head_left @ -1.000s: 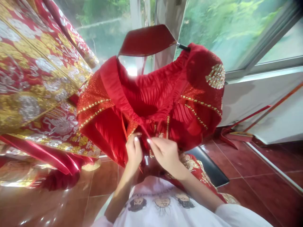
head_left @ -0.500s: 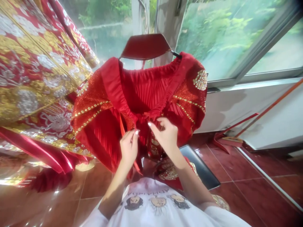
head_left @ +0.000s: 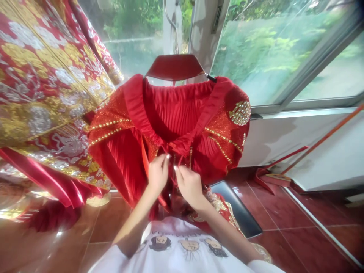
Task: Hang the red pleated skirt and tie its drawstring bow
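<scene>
A red pleated skirt (head_left: 179,110) with an elasticated waistband, gold beaded lines and glittery panels hangs open toward me from a hanger (head_left: 175,68) with a wide dark red top. At the front of its waistband, a thin red drawstring (head_left: 181,161) comes out. My left hand (head_left: 158,172) pinches one drawstring end just below the band. Slightly lower and to the right, my right hand (head_left: 190,185) is closed on the other end, thumb and forefinger together. A loose orange-red ribbon (head_left: 145,153) hangs beside my left hand.
Gold-and-silver embroidered red cloth (head_left: 36,76) hangs at the left. Behind the skirt are windows (head_left: 264,49) and a metal stand pole (head_left: 176,41). A red dustpan (head_left: 269,178) and a black flat board (head_left: 239,208) are on the tiled floor at the right.
My right hand has come down and a little left, away from the waistband, now with the drawstring between its fingers. My left hand stays near its place. The skirt sits slightly lower in view.
</scene>
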Available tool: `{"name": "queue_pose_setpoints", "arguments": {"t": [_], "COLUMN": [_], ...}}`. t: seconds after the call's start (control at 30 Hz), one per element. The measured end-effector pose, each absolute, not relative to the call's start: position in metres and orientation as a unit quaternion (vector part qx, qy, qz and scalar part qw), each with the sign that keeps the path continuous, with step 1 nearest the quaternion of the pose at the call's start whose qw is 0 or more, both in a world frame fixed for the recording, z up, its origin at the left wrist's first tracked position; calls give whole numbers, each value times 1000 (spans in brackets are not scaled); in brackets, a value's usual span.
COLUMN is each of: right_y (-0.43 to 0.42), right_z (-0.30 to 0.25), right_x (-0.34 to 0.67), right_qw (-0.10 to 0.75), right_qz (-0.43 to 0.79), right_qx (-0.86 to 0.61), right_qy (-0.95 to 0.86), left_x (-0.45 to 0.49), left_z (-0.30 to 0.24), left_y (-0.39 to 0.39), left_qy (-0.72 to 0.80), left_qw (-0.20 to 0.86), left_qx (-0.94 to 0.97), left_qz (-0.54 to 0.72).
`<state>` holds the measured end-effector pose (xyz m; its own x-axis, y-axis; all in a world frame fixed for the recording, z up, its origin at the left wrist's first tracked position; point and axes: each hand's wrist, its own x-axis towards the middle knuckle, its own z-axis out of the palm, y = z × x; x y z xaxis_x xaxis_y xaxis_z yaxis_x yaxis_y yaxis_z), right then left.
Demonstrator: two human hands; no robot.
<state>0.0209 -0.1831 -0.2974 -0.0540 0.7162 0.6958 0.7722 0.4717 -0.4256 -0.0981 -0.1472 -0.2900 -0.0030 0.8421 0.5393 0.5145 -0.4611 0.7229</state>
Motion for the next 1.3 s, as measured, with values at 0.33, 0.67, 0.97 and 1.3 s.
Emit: {"name": "queue_pose_setpoints", "arguments": {"t": [0.33, 0.67, 0.97, 1.3], "right_y": [-130, -62, -22, -50], "right_z": [-163, -109, -61, -78], "right_x": [150, 195, 179, 194], "right_qw": [523, 426, 429, 399], "right_qz": [-321, -10, 83, 76], "right_qx": [-492, -559, -583, -543], "right_qy": [-617, -712, -685, -735], "left_x": [-164, -193, -191, -221], "left_z": [-137, -86, -103, -81], "left_y": [-121, -25, -7, -49], "left_qy": [405, 378, 417, 364], "left_qw": [-250, 8, 3, 125], "left_qx": [754, 814, 671, 851], "left_qz": [453, 441, 613, 356]}}
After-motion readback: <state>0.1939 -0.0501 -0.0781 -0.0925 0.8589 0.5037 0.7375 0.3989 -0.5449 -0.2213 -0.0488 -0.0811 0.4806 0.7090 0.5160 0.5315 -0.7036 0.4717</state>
